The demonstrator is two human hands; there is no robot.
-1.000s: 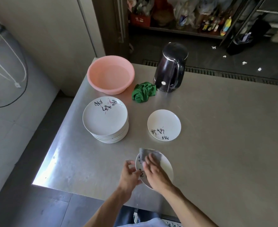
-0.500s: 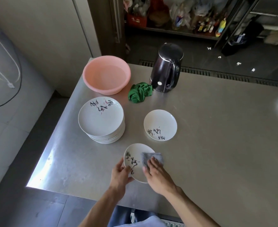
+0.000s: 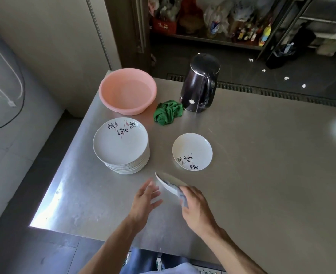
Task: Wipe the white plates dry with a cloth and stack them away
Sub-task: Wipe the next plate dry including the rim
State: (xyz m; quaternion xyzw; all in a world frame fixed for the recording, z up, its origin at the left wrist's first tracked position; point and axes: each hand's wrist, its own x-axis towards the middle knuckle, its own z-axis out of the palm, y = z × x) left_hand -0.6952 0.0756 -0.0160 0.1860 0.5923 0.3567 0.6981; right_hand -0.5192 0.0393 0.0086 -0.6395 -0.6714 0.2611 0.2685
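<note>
A small white plate with black lettering is tipped up on edge above the steel table near its front. My right hand grips this plate's near rim together with a grey cloth. Just left of it, my left hand hovers with fingers spread and relaxed, holding nothing. A tall stack of white plates stands to the left. One single white plate lies flat to the right of the stack.
A pink basin sits at the table's far left corner, with a crumpled green cloth and a black kettle beside it. The table's left edge drops to the floor. Shelves with bottles stand beyond.
The plate went from lying nearly flat under the wiping cloth to tilted on edge in my right hand. My left hand let go of its rim and opened.
</note>
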